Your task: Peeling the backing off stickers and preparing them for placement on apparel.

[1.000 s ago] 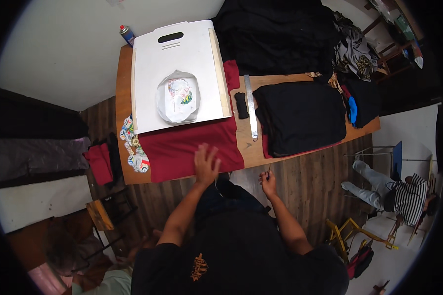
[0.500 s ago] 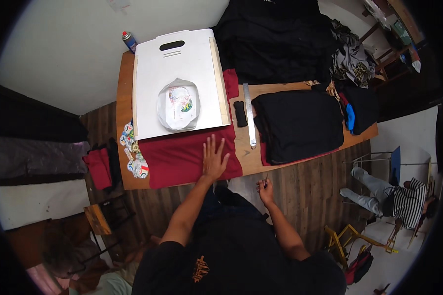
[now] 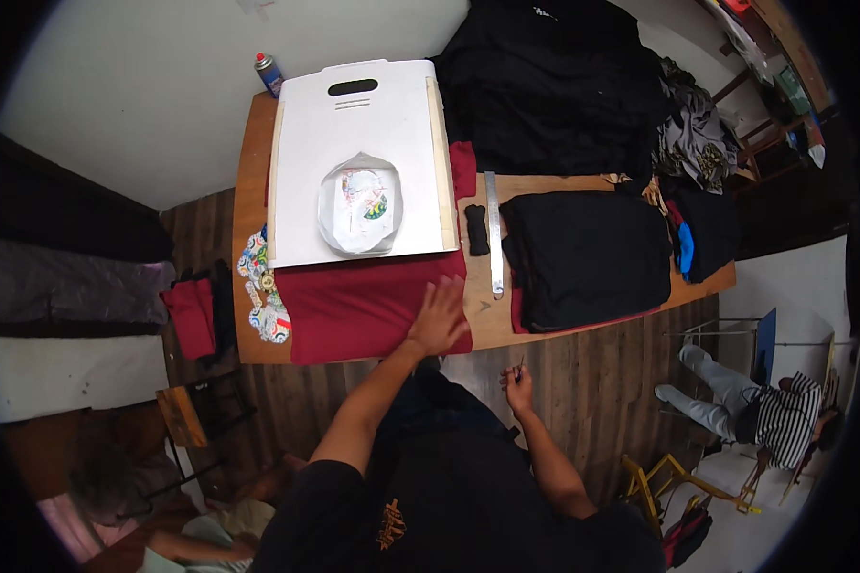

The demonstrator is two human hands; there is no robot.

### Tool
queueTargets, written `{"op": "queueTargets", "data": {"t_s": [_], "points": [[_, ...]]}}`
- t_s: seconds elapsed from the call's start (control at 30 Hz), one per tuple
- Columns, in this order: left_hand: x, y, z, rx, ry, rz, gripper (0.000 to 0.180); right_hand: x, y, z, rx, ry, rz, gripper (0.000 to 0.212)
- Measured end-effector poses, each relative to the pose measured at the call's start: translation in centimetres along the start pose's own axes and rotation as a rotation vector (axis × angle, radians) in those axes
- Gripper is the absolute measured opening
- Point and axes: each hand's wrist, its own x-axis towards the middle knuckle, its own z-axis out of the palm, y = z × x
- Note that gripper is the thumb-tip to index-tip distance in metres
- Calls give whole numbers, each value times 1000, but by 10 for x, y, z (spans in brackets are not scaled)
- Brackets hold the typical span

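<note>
My left hand (image 3: 440,320) lies flat with its fingers spread on the right part of a dark red cloth (image 3: 354,315) that hangs to the table's front edge. On the cloth's far part rests a white panel (image 3: 306,181) with a slot near its top; on it stands a whitish open bag (image 3: 361,234) with colourful scraps inside. My right hand (image 3: 517,390), off the table's front edge, is closed round a small dark pointed tool (image 3: 520,365), too small to tell its exact kind. A metal ruler (image 3: 494,239) and a small black roll (image 3: 477,229) lie right of the cloth.
Folded black cloth (image 3: 588,258) fills the table's right part, with a large black heap (image 3: 554,86) behind. Patterned pieces (image 3: 263,296) and a spray can (image 3: 268,74) are at left. One person (image 3: 784,420) is at far right, another (image 3: 201,544) at lower left. A yellow frame (image 3: 674,477) stands lower right.
My left hand has slid a little to the right across the red cloth. My right hand has dropped slightly, still holding the small tool. The whole view has shifted slightly.
</note>
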Motion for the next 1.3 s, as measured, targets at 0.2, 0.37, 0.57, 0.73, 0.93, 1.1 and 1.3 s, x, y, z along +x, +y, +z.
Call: {"op": "queueTargets", "data": {"t_s": [0.2, 0.37, 0.57, 0.73, 0.93, 1.1, 1.3], "points": [[-41, 25, 18, -572, -276, 403, 43, 16, -7, 3, 31, -7, -39, 20], [-57, -22, -22, -71, 164, -295, 46, 35, -26, 23, 6, -70, -92, 19], [-169, -27, -44, -194, -464, -112, 30, 59, -33, 78, -23, -166, -318, 21], [-193, -56, -74, -269, -132, -306, 22, 50, -47, 126, -238, -224, -498, 20], [-170, -105, -93, 36, -106, -318, 47, 42, -53, 130, -828, -470, -743, 33], [-256, -96, -112, -162, -285, -202, 35, 19, -52, 58, -900, -444, -701, 32], [-289, -98, -143, -425, -101, -604, 28, -10, -96, 79, -683, -288, -275, 20]]}}
